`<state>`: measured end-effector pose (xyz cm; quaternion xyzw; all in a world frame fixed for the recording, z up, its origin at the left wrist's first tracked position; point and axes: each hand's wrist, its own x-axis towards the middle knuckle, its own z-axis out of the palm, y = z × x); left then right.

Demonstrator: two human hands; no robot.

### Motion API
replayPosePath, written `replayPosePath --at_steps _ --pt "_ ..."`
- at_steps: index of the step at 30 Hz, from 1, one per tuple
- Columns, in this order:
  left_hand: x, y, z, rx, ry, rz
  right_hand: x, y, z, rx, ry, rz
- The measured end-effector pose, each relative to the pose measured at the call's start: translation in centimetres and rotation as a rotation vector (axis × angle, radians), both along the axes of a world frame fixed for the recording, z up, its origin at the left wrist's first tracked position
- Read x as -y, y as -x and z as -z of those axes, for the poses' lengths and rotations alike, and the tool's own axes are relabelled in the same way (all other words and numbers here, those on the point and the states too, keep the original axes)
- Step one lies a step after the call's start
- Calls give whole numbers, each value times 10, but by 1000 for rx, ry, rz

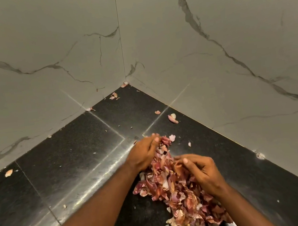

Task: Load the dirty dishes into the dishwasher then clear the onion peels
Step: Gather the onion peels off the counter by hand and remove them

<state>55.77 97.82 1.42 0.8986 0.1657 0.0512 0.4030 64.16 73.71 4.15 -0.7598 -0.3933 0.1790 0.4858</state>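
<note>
Where the two marble-look walls [208, 19] meet in a corner, the black speckled countertop [66, 171] runs out toward the camera, shiny with streaks of glare across it. Sitting on that counter is a big heap of reddish-pink onion peels [175, 191], stretching from about the middle of the view down toward the bottom right edge. Both bare forearms come in from the bottom. The left hand [144, 153] is at the far end of the heap with its fingers curled in around some peels, and the right hand [201, 170] is on the right side of the pile, fingers bent and pinching into it, so both have skins in their grasp. Then there are loose bits scattered about: a pale chunk [172, 118] near the right wall, a few scraps [114, 95] tucked up by the corner, and one stray piece [9, 173] way off to the left by the wall.
</note>
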Motion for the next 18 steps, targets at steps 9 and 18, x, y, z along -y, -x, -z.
replayPosePath --at_steps 9,18 --pt "48 33 -14 192 263 109 -52 -61 -1 -126 302 37" --pt "5 -11 -19 471 131 -101 -38 -31 -3 -155 258 -204"
